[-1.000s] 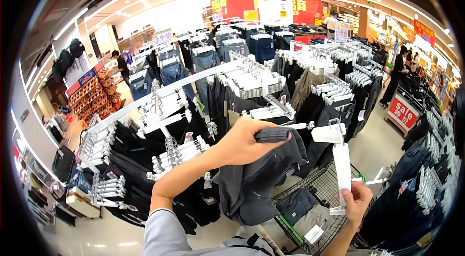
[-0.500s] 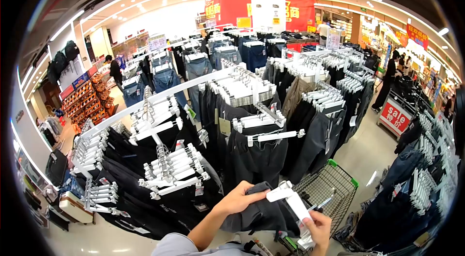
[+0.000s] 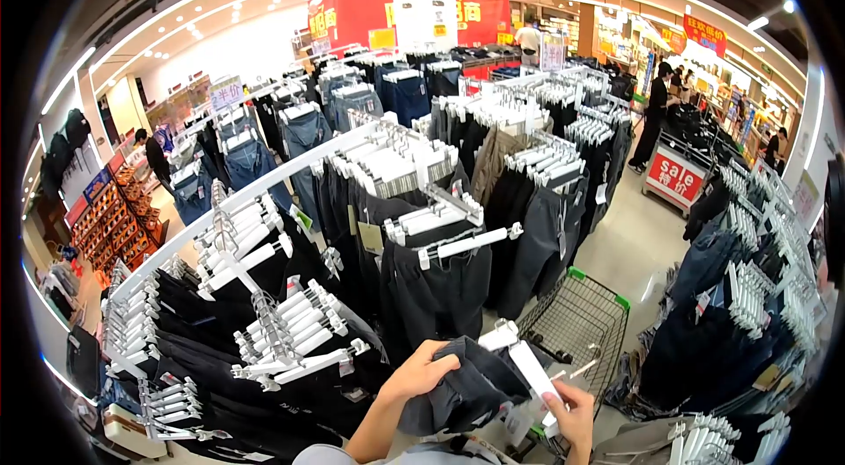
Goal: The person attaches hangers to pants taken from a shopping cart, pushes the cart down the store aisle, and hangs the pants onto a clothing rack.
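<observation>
My left hand (image 3: 422, 374) is closed on the waistband of a pair of dark grey trousers (image 3: 465, 390), thumb on top. The trousers are bunched in front of my body. In my right hand (image 3: 572, 414) is a white clip hanger (image 3: 531, 370), gripped near its lower end. The hanger slants up and left, and its upper clip (image 3: 499, 335) sits just above the trousers' edge. Whether the lower clip still holds the fabric is hard to see. Just beyond hang black trousers (image 3: 436, 293) on a white hanger.
Racks of dark trousers (image 3: 299, 403) and jeans (image 3: 251, 170) stand ahead and to the left. A green-handled shopping cart (image 3: 576, 315) is close on the right. Beyond it are more jeans (image 3: 673, 368) and a bin with a red sale sign (image 3: 671, 179). A person in black (image 3: 656, 113) stands near it.
My view has turned right, so the racks sit further left. The hanger's upper clip has come away from my left hand, and the waistband spreads more openly below it.
</observation>
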`<state>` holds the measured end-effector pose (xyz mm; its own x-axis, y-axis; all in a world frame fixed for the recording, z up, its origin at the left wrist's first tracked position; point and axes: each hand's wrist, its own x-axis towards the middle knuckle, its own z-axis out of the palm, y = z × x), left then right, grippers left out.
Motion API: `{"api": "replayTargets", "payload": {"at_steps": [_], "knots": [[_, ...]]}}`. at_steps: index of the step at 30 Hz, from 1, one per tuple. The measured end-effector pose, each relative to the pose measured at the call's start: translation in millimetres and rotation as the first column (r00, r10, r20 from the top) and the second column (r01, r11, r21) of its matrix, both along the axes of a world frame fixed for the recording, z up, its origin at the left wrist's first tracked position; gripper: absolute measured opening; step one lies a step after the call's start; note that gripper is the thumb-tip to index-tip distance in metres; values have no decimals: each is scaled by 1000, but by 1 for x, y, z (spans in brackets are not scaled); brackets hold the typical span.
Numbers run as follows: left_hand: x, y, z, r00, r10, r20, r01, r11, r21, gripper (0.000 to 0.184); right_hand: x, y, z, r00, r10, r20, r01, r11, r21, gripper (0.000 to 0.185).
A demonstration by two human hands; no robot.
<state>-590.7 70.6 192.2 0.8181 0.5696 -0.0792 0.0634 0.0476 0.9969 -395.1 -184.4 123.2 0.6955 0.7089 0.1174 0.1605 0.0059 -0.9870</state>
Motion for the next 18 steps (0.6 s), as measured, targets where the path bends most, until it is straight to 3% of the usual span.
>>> {"api": "replayTargets", "payload": {"at_steps": [2, 5, 7, 8, 10, 11, 13, 16, 18], "knots": [[2, 7, 1, 987, -158, -15, 159, 984, 82, 26, 3, 6, 5, 998, -23, 63, 24, 1000, -9, 24], [3, 4, 6, 994, -106, 32, 103, 990, 97, 32, 6, 14, 4, 991, -72, 117, 72, 997, 6, 24], [3, 10, 4, 996, -86, 7, 86, 994, 69, 32, 1, 19, 15, 999, -43, 34, 40, 996, 78, 24], [5, 5, 5, 997, -43, 69, 45, 999, -22, 27, 6, 20, 14, 996, -9, 90, 6, 999, 33, 25], [5, 6, 20, 989, -24, -148, 31, 999, 43, 33, 6, 27, 22, 988, -15, 152, 14, 1000, 11, 26], [5, 7, 21, 988, -31, -151, 38, 998, 45, 33, 6, 31, 27, 989, -23, 149, 21, 1000, 13, 26], [8, 5, 21, 1000, 12, -4, -11, 992, 128, 36, 5, 35, 34, 938, -2, 348, 12, 1000, -28, 27], [2, 16, 18, 998, -38, -58, 47, 988, 147, 31, 13, 33, 20, 967, 61, 249, -57, 998, -25, 28], [2, 13, 20, 998, -67, 10, 64, 981, 185, 30, 15, 33, 18, 966, 103, 237, -95, 994, -45, 28]]}}
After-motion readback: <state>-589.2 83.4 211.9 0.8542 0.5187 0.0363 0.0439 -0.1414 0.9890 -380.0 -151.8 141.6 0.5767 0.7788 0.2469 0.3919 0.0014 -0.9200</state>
